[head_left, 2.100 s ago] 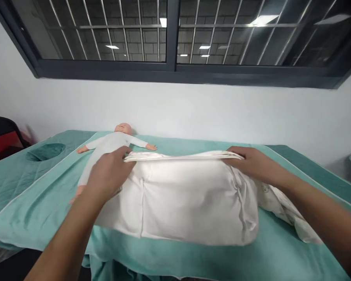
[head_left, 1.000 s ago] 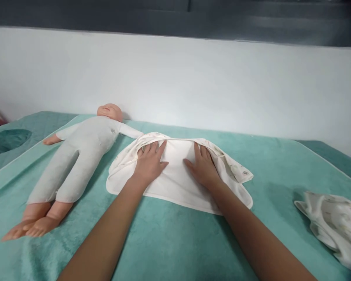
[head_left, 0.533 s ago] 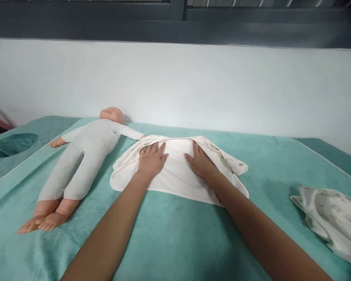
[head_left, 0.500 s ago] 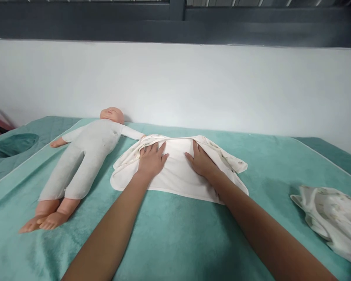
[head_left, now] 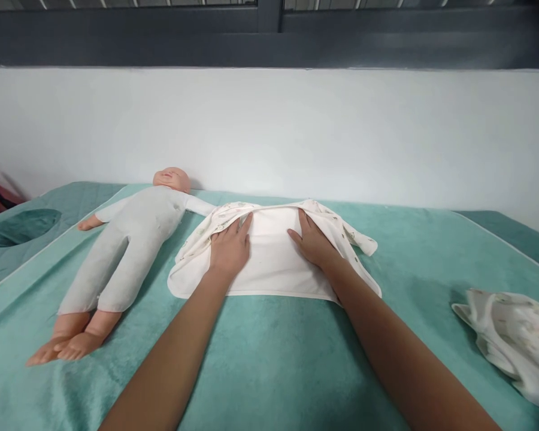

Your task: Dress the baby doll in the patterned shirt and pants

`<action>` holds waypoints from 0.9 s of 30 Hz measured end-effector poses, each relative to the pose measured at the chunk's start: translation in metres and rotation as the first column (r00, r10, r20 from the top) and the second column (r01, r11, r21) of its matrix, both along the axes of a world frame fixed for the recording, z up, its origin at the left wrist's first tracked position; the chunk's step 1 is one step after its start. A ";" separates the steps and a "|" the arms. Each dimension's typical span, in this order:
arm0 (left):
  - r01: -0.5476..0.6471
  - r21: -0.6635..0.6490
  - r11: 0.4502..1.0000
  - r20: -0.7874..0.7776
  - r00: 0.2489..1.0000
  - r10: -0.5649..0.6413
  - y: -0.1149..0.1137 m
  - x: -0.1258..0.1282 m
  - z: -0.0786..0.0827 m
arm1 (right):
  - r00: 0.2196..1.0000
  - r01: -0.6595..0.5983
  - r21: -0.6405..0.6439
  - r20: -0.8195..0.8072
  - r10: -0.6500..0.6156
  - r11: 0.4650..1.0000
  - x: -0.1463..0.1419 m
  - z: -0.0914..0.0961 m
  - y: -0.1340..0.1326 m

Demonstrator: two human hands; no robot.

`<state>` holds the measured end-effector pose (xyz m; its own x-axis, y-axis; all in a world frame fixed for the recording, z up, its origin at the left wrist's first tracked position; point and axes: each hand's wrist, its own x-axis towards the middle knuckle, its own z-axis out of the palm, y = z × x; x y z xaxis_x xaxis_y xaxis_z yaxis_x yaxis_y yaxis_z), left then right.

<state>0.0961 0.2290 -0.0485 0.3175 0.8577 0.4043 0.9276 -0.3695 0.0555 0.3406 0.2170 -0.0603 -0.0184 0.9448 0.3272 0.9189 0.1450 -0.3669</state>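
A small white baby top [head_left: 273, 269] with a faint print lies spread open, its plain inner side facing up. My left hand [head_left: 230, 246] rests on the left half of the cloth, fingers stretched out, the fingertips partly under the folded front panel. On the right half, my right hand [head_left: 313, 240] lies with thumb and fingers apart, some fingertips hidden beneath the other panel. One sleeve sticks out at the right. Left of the top, a baby doll [head_left: 137, 224] with a white cloth body lies on its back, its near hand hidden by the garment.
Green plush covering [head_left: 260, 365] spreads under everything. A crumpled white printed cloth [head_left: 516, 344] lies at the right edge. Behind stands a white wall [head_left: 269, 131] below a dark window frame. A green pad with an oval hollow [head_left: 20, 224] is at the far left.
Both hands have pushed slightly further up the cloth. The top's upper edge has spread upward, and its right sleeve shows more. The view has shifted a little.
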 end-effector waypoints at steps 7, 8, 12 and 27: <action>-0.001 -0.069 0.998 -0.025 1.000 -0.001 0.007 0.002 -0.005 | 1.000 0.029 -0.038 0.012 -0.029 0.999 0.001 -0.010 0.007; -0.004 -0.080 0.997 -0.024 1.000 0.002 0.008 0.002 -0.006 | 1.000 0.028 -0.044 0.009 -0.028 0.999 0.002 -0.012 0.009; -0.025 -0.119 0.993 -0.016 1.000 0.023 0.010 0.002 -0.009 | 1.000 0.014 -0.045 -0.019 -0.014 0.999 0.005 -0.019 0.014; 0.002 -0.113 0.994 -0.025 1.000 -0.005 0.011 0.000 -0.012 | 0.997 0.078 -0.196 0.008 -0.077 0.978 -0.001 -0.015 0.016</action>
<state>0.0959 0.2397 -0.0602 0.3293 0.8963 0.2971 0.9279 -0.3654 0.0737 0.3399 0.2335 -0.0751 0.0572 0.9891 0.1354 0.9247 -0.0014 -0.3806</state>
